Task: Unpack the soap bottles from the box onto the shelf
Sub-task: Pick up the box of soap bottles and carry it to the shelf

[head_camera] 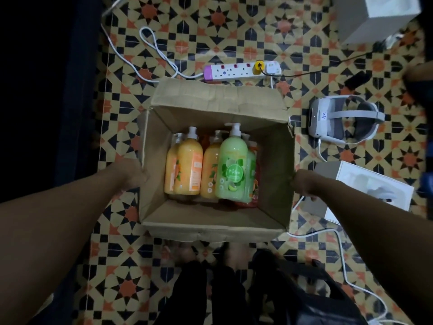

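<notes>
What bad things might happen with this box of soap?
1. The left hand and right hand hold only the thin side walls of the box; the cardboard might bend or tear and the soap bottles tumble.
2. A white cable and a power strip lie on the floor close by; feet might catch on them while carrying.

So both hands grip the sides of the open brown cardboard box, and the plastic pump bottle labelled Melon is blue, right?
Not blue: the head view shows the plastic pump bottle labelled Melon is light green. The left hand and right hand do grip the sides of the open brown cardboard box.
</notes>
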A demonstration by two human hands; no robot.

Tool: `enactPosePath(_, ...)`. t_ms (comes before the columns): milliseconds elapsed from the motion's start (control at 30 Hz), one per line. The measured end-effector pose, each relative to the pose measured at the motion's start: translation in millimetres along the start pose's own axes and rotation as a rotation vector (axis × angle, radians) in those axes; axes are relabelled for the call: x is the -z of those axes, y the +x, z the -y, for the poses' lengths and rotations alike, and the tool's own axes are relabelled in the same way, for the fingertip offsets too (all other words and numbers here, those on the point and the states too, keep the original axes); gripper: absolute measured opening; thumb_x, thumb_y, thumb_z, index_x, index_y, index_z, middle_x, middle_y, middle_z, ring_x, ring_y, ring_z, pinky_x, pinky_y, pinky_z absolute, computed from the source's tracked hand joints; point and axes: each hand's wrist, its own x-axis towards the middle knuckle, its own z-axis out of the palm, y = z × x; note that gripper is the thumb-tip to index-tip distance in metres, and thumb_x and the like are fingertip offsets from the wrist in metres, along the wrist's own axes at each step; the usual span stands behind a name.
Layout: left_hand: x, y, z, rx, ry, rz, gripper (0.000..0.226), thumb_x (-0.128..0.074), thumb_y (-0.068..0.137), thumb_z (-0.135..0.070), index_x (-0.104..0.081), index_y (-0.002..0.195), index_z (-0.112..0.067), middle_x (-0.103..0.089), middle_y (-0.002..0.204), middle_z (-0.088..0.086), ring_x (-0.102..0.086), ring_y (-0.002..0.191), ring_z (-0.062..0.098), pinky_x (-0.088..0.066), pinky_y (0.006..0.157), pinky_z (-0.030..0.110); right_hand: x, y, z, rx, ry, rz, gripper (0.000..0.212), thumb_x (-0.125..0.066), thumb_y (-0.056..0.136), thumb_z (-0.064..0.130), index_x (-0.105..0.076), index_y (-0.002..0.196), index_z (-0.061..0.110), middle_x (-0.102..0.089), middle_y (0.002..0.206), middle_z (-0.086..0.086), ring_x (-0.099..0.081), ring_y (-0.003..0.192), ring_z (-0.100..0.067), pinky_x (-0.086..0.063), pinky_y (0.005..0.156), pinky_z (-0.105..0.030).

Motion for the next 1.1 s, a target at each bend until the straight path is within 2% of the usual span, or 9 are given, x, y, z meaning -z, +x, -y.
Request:
enactPosePath(67,-0.8,-4.3,5.1,-0.073,-0.031,-0.058,0.046,-0.046,0.101,-0.036,-0.044,0.137,-0.007,-0.062,0.116,0.014,-0.061,0.091,0.026,-0.051,0.070,0.032,-2.8,-7.2,-3.7,0.038,-0.073,-0.056,0.031,-0.043,0.104,0.016,-0.060,0.123,-0.002,-0.065,0.111,-0.015,-0.064,0.099,-0.025,-0.050,0.080,-0.027)
enactPosePath(167,9.3,-32.7,9.2,-0.103,-0.190,-0.136,0.047,-0.053,0.097,-0.039,-0.046,0.136,-0.013,-0.058,0.131,0.011,-0.057,0.114,0.028,-0.049,0.096,0.043,5.6,-33.8,-3.6,0.078,-0.118,-0.186,0.034,-0.052,0.100,0.026,-0.057,0.126,0.004,-0.064,0.119,-0.015,-0.063,0.107,-0.029,-0.053,0.093,-0.038)
enactPosePath(367,63.4,-173.1,13.6,-0.259,-0.393,-0.298,0.050,-0.049,0.099,-0.039,-0.041,0.144,-0.018,-0.048,0.144,0.005,-0.049,0.125,0.024,-0.040,0.097,0.031,62.4,-167.5,39.7,0.319,-0.021,-0.413,0.038,-0.044,0.102,0.033,-0.051,0.131,0.010,-0.059,0.128,-0.018,-0.061,0.110,-0.033,-0.050,0.093,-0.043)
enactPosePath(467,99.2,-268.8,38.1,-0.330,-0.497,-0.451,0.047,-0.048,0.100,-0.040,-0.043,0.142,-0.020,-0.046,0.141,-0.001,-0.047,0.126,0.019,-0.036,0.092,0.026,88.9,-261.9,79.6,0.533,0.037,-0.517,0.039,-0.048,0.101,0.033,-0.051,0.134,0.014,-0.054,0.136,-0.018,-0.054,0.120,-0.035,-0.045,0.099,-0.043)
enactPosePath(567,123.9,-355.0,66.8,-0.335,-0.554,-0.626,0.049,-0.046,0.100,-0.044,-0.040,0.144,-0.024,-0.039,0.148,-0.006,-0.037,0.136,0.014,-0.030,0.101,0.024,97.8,-357.0,120.9,0.795,0.005,-0.612,0.043,-0.050,0.100,0.037,-0.046,0.141,0.023,-0.047,0.146,-0.008,-0.044,0.133,-0.028,-0.035,0.107,-0.038)
enactPosePath(733,117.0,-499.0,127.6,-0.193,-0.703,-0.926,0.055,-0.045,0.098,-0.048,-0.037,0.148,-0.027,-0.033,0.153,-0.015,-0.025,0.141,0.000,-0.015,0.107,0.012,68.4,-499.6,182.1,1.267,-0.121,-0.628,0.047,-0.053,0.098,0.038,-0.045,0.143,0.026,-0.047,0.145,-0.001,-0.043,0.134,-0.020,-0.032,0.108,-0.032)
enactPosePath(833,84.4,-580.9,161.9,-0.031,-0.770,-1.105,0.056,-0.043,0.098,-0.050,-0.037,0.149,-0.027,-0.032,0.154,-0.016,-0.022,0.141,-0.004,-0.014,0.111,0.011,28.7,-576.5,211.1,1.543,-0.270,-0.555,0.046,-0.052,0.099,0.039,-0.044,0.143,0.028,-0.046,0.146,0.005,-0.041,0.134,-0.013,-0.027,0.102,-0.020)
enactPosePath(1033,-24.3,-715.1,204.7,0.391,-0.923,-1.359,0.052,-0.041,0.099,-0.051,-0.038,0.148,-0.032,-0.030,0.153,-0.021,-0.016,0.141,-0.010,-0.021,0.116,0.015,-89.3,-701.9,247.9,1.954,-0.593,-0.230,0.050,-0.049,0.096,0.046,-0.041,0.144,0.033,-0.041,0.145,0.017,-0.036,0.134,-0.001,-0.026,0.104,-0.014)
enactPosePath(1100,-67.8,-751.8,215.0,0.557,-0.950,-1.412,0.052,-0.040,0.099,-0.051,-0.038,0.147,-0.032,-0.030,0.152,-0.023,-0.015,0.140,-0.012,-0.013,0.113,0.007,-138.8,-739.1,250.0,2.047,-0.696,-0.123,0.051,-0.048,0.096,0.048,-0.038,0.145,0.038,-0.037,0.143,0.022,-0.033,0.130,0.004,-0.026,0.101,-0.013)
